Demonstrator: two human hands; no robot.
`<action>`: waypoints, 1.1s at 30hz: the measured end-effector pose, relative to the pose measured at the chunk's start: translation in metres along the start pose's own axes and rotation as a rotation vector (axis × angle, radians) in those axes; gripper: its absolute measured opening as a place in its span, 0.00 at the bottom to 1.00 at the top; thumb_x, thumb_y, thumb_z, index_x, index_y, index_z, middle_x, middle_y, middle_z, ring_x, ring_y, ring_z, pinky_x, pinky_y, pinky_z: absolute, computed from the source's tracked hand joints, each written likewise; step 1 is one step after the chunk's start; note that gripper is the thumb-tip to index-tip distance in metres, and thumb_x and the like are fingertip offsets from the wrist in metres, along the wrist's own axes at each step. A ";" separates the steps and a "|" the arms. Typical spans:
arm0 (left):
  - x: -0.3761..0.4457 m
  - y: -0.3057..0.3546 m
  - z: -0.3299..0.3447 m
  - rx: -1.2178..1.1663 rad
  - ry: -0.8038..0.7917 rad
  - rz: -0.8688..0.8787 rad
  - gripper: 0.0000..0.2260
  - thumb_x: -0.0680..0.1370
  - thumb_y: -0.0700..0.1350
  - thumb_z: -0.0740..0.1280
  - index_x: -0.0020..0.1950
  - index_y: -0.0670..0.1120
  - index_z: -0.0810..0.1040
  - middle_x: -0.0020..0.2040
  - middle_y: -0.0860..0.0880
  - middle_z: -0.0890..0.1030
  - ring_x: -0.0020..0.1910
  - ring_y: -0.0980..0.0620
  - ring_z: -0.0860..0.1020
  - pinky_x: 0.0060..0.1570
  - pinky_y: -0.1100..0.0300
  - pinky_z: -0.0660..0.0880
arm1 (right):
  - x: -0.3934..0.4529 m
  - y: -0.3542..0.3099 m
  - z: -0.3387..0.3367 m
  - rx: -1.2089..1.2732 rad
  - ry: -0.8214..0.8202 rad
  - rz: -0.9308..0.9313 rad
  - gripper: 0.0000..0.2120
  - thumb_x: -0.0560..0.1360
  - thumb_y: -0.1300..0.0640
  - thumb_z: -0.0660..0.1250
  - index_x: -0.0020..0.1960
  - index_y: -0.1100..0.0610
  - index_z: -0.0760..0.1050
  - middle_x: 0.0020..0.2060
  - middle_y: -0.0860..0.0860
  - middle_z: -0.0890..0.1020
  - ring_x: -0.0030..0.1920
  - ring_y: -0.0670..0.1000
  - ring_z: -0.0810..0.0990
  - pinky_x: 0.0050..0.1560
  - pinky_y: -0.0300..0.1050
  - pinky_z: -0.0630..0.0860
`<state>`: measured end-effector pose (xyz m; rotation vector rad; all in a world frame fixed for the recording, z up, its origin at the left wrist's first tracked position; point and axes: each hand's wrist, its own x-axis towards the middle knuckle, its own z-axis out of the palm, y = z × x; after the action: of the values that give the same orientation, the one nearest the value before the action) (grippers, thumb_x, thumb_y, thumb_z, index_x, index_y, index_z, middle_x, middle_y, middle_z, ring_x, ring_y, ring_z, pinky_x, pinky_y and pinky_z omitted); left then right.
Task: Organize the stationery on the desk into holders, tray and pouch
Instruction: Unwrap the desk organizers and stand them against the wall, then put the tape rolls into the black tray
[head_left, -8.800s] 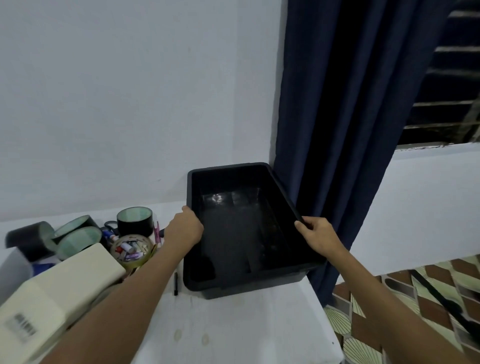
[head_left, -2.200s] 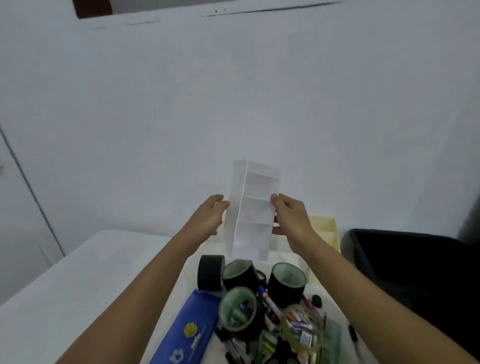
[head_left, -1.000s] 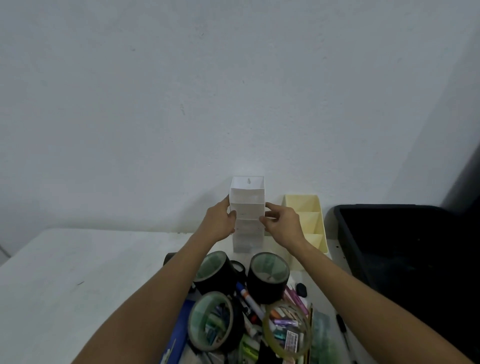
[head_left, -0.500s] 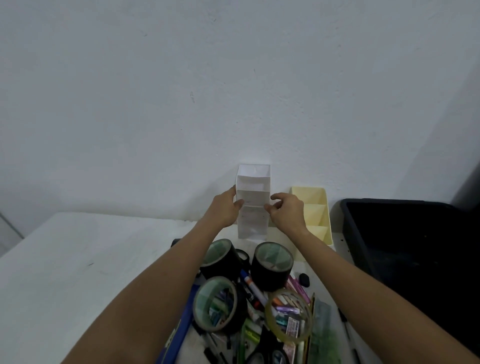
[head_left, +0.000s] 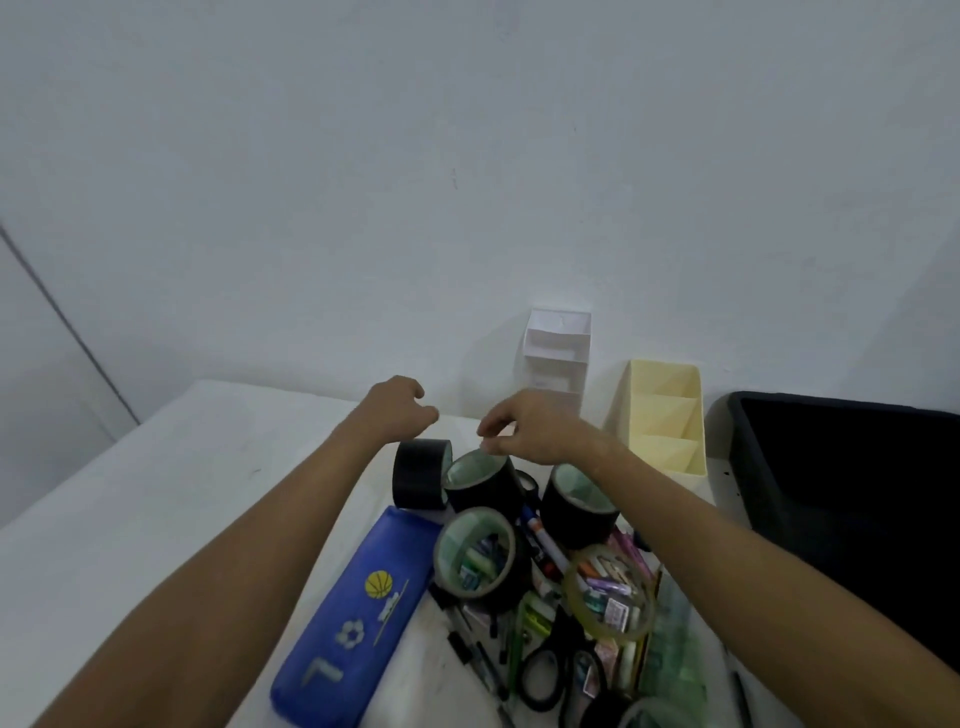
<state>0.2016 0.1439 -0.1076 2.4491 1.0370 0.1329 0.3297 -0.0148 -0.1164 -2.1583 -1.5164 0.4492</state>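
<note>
Two holders (head_left: 557, 358), four black tape rolls (head_left: 422, 473), one blue pouch (head_left: 358, 613)

Lighting dim, flat, bluish; soft shadows only. Wide-angle bending at frame edges. Slight blur throughout; no glare noted.

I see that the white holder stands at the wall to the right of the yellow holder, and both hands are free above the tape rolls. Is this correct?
Not fully. In the head view the white holder stands to the left of the yellow holder, not to its right. The rest is right: both stand at the wall, and the left hand and right hand hold nothing above the tape rolls.
</note>
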 end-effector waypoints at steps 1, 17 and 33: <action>-0.004 -0.009 0.004 -0.003 -0.024 -0.042 0.25 0.76 0.51 0.65 0.71 0.43 0.69 0.70 0.44 0.71 0.63 0.43 0.74 0.56 0.56 0.72 | 0.000 -0.005 0.005 -0.037 -0.051 -0.015 0.13 0.74 0.54 0.71 0.57 0.55 0.81 0.52 0.48 0.84 0.51 0.45 0.80 0.56 0.38 0.76; -0.043 -0.043 0.040 -0.475 0.063 -0.093 0.10 0.78 0.43 0.66 0.39 0.39 0.76 0.35 0.45 0.75 0.36 0.49 0.73 0.36 0.58 0.68 | -0.011 -0.004 0.027 -0.135 -0.113 0.044 0.13 0.76 0.60 0.68 0.60 0.58 0.79 0.57 0.53 0.82 0.58 0.52 0.78 0.57 0.40 0.71; -0.101 0.208 0.020 -0.108 0.121 0.483 0.07 0.78 0.46 0.67 0.51 0.45 0.81 0.47 0.46 0.83 0.47 0.47 0.79 0.51 0.50 0.77 | -0.200 0.070 -0.130 -0.119 0.288 0.171 0.12 0.76 0.59 0.68 0.59 0.56 0.80 0.55 0.50 0.81 0.51 0.47 0.76 0.54 0.38 0.71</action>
<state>0.2710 -0.0598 -0.0196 2.5671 0.4483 0.4840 0.3833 -0.2461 -0.0450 -2.3368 -1.2343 0.0962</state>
